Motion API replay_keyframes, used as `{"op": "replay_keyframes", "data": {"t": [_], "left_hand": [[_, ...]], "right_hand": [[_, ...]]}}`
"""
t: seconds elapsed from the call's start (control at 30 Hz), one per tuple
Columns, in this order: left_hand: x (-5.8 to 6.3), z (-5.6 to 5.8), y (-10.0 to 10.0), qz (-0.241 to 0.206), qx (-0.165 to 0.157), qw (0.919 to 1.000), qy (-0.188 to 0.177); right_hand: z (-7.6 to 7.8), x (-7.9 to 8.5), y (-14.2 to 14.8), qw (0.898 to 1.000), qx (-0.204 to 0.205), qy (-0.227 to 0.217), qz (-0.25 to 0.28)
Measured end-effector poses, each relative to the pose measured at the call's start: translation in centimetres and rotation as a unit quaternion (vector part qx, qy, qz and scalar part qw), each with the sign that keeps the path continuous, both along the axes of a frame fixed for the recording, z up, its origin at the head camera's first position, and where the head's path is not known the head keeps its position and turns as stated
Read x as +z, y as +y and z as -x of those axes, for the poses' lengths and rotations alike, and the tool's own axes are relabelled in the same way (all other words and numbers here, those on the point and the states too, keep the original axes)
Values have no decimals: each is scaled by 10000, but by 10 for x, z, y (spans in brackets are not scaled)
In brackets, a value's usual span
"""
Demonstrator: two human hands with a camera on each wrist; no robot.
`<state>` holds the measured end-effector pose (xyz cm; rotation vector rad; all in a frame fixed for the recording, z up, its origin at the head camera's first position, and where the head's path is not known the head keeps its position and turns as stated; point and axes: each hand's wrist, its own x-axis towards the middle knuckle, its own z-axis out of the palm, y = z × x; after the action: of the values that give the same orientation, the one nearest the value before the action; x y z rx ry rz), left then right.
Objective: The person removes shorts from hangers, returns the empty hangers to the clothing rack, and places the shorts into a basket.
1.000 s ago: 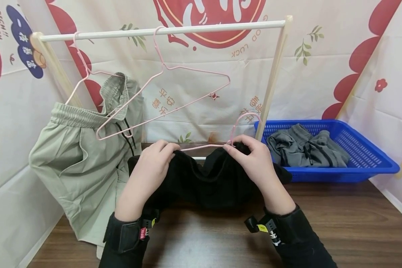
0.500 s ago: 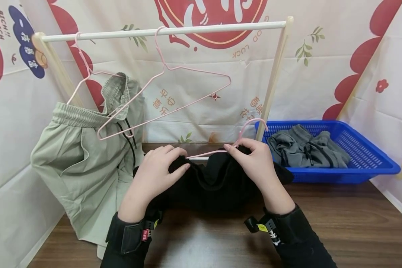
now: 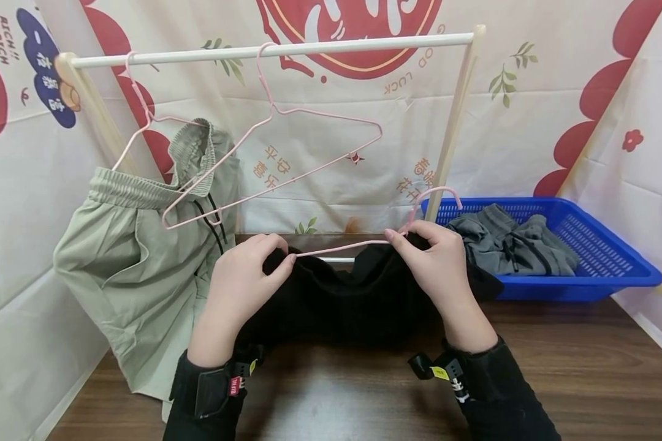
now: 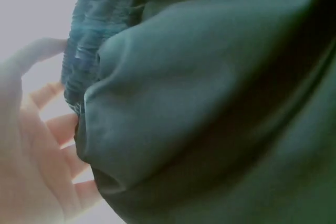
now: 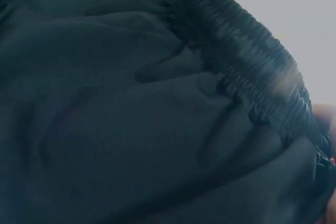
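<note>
Black pants (image 3: 342, 312) with a gathered elastic waistband are held up above the table. A pink hanger (image 3: 342, 248) runs across their waist opening, its ends hidden by cloth and hands. On the left side, my left hand (image 3: 243, 282) pinches the waistband at the hanger's end; in the left wrist view its fingers lie behind the gathered waistband (image 4: 86, 40). My right hand (image 3: 438, 263) pinches the hanger just below its hook, together with the waistband. Cloth fills most of the right wrist view, showing the ribbed waistband (image 5: 252, 51).
A white rack rail (image 3: 336, 47) carries a bare pink hanger (image 3: 273, 184) and another hanger with light green pants (image 3: 143, 263) at left. Behind my right hand stands a blue basket (image 3: 612, 278) with grey pants (image 3: 513, 245) in it. Brown wooden table (image 3: 353, 398) lies below.
My left thumb spread from the fingers, and the left hand shifted left after moving right. My right hand and the hanger moved right; the hook now leans further right. The hands are further apart.
</note>
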<state>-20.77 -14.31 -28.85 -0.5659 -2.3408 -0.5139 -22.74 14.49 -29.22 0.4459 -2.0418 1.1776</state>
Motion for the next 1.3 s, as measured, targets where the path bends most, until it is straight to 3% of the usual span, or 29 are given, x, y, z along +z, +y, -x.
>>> {"op": "replay_keyframes", "data": {"t": [0.27, 0.37, 0.53, 0.87, 1.07, 1.3], "left_hand": [[1, -1, -1, -41, 493, 9977, 464], [1, 0, -2, 178, 585, 9977, 284], [1, 3, -3, 381, 610, 9969, -328], [-7, 12, 6, 326, 814, 9917, -942], [-8, 13, 2, -60, 946, 9906, -991], [-8, 14, -1, -204, 824, 9915, -987]], "right_hand": [[1, 0, 7, 9998, -163, 69, -54], [2, 0, 9, 9987, -374, 211, -267], [2, 2, 13, 9964, -626, 428, -383], [-3, 4, 6, 9929, -716, 730, -610], [-8, 7, 4, 9910, -664, 1045, -507], [-9, 10, 7, 9909, -687, 1070, -448]]}}
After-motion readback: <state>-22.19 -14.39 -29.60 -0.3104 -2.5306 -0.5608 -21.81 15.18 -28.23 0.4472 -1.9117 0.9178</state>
